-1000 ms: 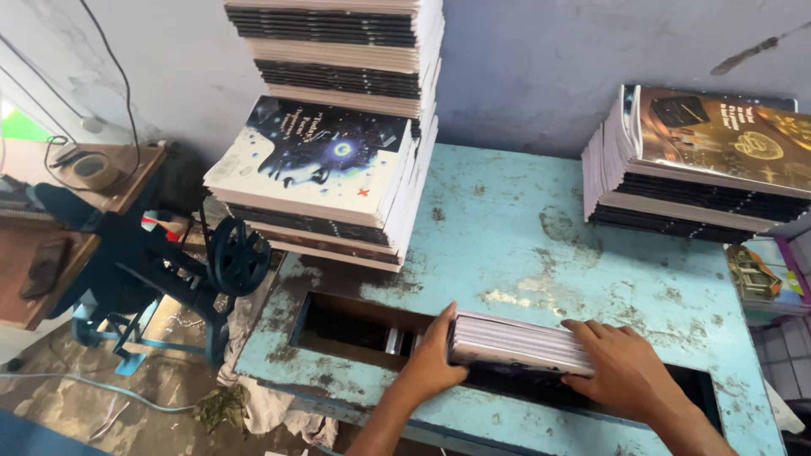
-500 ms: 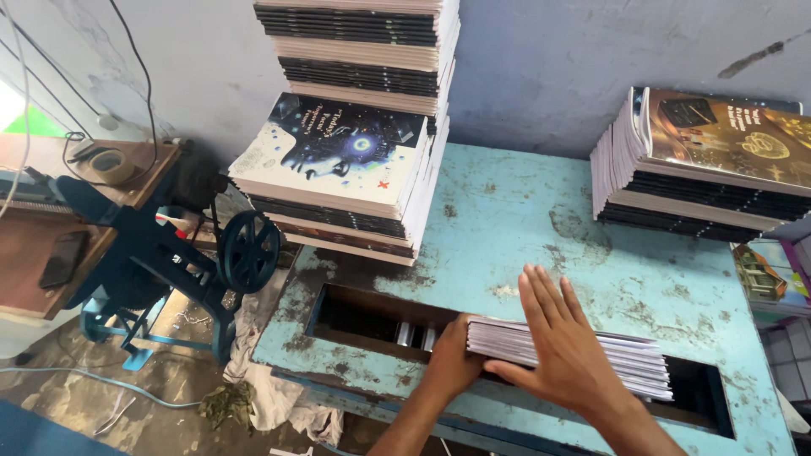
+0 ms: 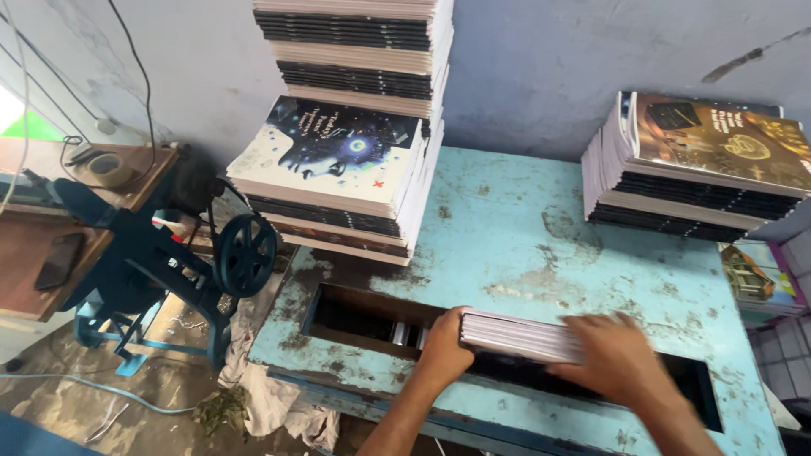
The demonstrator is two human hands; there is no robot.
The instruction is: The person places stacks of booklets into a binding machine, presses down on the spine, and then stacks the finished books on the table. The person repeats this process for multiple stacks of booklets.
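Head view, looking down on a worn turquoise table (image 3: 541,245). A thin bundle of books (image 3: 519,336) lies flat over the long rectangular slot (image 3: 363,317) cut in the table's near part, its pale page edges turned toward the viewer. The left hand (image 3: 445,350) clasps the bundle's left end, fingers curled around it. The right hand (image 3: 615,365), blurred, lies palm down on the bundle's right part with the fingers apart; whether it presses or only rests cannot be told. Metal rollers (image 3: 410,333) show inside the slot, just left of the bundle.

At the table's far left corner stands a tall stack of books (image 3: 355,127); one book with a dark cover showing a face (image 3: 334,148) juts out from it toward the viewer. A lower stack with a brown-and-gold cover (image 3: 701,165) stands at the far right, well apart from the hands. A blue machine with a wheel (image 3: 241,253) stands on the floor left of the table, with rags (image 3: 270,397) below it.
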